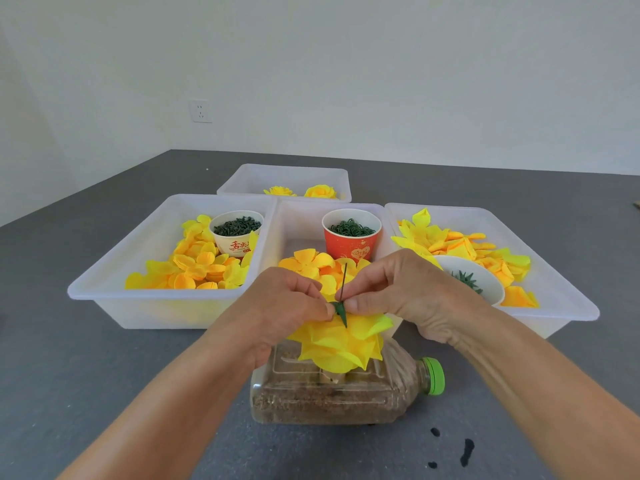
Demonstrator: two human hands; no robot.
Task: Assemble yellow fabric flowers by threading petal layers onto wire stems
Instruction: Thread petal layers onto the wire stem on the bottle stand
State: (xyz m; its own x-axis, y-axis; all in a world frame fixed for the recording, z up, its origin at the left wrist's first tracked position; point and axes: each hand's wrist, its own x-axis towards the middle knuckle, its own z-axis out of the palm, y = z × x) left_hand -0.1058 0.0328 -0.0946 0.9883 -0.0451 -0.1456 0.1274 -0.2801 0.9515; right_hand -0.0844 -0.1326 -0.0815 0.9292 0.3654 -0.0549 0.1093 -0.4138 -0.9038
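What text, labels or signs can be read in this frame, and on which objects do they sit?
"舌尖": red characters on the white paper cup in the left tray; the rest of that print, including the smaller line below, is too blurred to read.
Red paper cup: a heart emblem with characters inside, too small to read.
Plastic bottle lying on the table: no readable label.
Nothing else carries text.

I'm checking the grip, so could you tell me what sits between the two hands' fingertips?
In the head view, a small green calyx piece on the wire stem, above the yellow flower.
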